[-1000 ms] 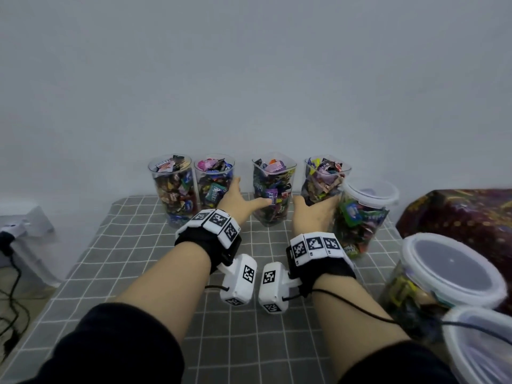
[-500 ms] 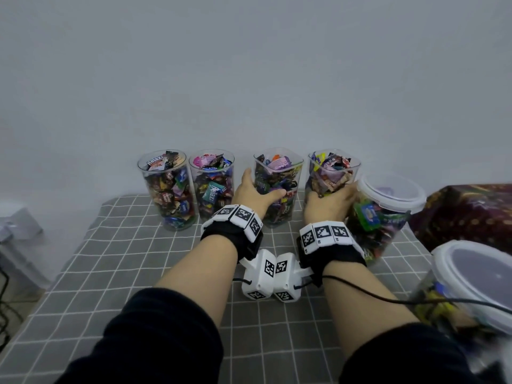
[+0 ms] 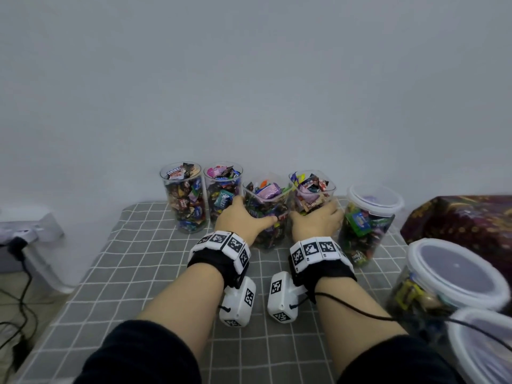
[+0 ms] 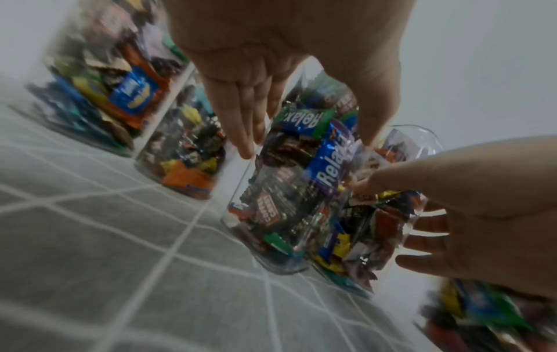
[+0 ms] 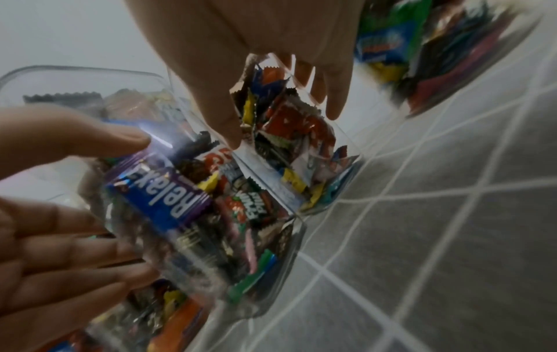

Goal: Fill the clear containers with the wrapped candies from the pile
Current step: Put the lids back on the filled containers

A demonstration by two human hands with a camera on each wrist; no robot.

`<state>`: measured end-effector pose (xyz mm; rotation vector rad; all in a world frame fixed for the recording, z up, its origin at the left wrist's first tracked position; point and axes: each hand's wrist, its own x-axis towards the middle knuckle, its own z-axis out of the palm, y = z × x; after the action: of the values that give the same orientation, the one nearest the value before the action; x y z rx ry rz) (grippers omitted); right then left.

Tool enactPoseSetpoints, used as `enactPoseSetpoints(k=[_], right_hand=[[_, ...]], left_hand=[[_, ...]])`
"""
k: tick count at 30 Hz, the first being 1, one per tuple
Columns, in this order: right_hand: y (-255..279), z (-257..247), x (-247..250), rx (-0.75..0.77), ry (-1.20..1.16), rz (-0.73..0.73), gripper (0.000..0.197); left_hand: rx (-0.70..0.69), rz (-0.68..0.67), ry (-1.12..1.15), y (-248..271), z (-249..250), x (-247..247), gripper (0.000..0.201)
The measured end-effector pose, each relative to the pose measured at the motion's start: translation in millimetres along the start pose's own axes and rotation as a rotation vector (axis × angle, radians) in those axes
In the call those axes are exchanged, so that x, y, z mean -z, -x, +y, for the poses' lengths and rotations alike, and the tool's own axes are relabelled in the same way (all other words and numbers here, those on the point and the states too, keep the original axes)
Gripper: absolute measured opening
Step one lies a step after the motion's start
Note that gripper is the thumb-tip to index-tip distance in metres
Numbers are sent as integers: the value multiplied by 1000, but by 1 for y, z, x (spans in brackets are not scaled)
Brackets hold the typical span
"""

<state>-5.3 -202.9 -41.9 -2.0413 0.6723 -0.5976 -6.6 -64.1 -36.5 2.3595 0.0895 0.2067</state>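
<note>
Four clear cups of wrapped candies stand in a row by the wall on the grey checked cloth (image 3: 133,273). My left hand (image 3: 249,214) grips the third cup (image 3: 267,203), fingers on its left side and thumb across its front. In the left wrist view the left hand (image 4: 307,145) spans that cup (image 4: 280,214). My right hand (image 3: 318,214) holds the fourth cup (image 3: 311,189). Seen from the right wrist, the right hand (image 5: 283,126) has its thumb and fingers on either side of this cup (image 5: 301,147). The two held cups touch.
The first cup (image 3: 184,200) and second cup (image 3: 221,195) stand free at the left. A lidded jar of candies (image 3: 368,225) is right of my right hand. Two larger lidded jars (image 3: 448,275) sit at the near right, a dark patterned box (image 3: 465,220) behind them.
Both hands reached forward and closed around the third and fourth cups. Those two cups now sit together, slightly nearer me than the first two.
</note>
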Motion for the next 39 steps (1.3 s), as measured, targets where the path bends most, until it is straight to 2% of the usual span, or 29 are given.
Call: enactPoseSetpoints(k=[3, 7, 20, 23, 25, 27, 29, 34, 36, 39], right_hand=[[15, 0, 14, 41, 38, -38, 80], [36, 2, 33, 71, 81, -142, 78], [101, 22, 101, 163, 46, -440, 79], [111, 23, 117, 167, 23, -527, 84], [115, 27, 124, 168, -1, -611, 89], [118, 32, 133, 161, -72, -711, 77], [125, 36, 148, 176, -97, -819, 65], [132, 45, 169, 205, -88, -1025, 66], [133, 46, 171, 202, -84, -1068, 66], [134, 45, 172, 202, -69, -1065, 69]], left_hand=[[-4, -35, -30, 16, -7, 12, 91], [-35, -81, -51, 40, -12, 33, 76], [-119, -376, -94, 125, -25, 92, 93], [-133, -451, -97, 142, -27, 104, 87], [-127, -487, -85, 149, -32, 112, 90], [-126, -525, -68, 156, -37, 120, 99], [-131, -561, -37, 159, -45, 127, 93], [-138, -683, 10, 168, -47, 140, 75], [-123, -706, 9, 170, -48, 142, 74], [-99, -708, -34, 171, -51, 144, 85]])
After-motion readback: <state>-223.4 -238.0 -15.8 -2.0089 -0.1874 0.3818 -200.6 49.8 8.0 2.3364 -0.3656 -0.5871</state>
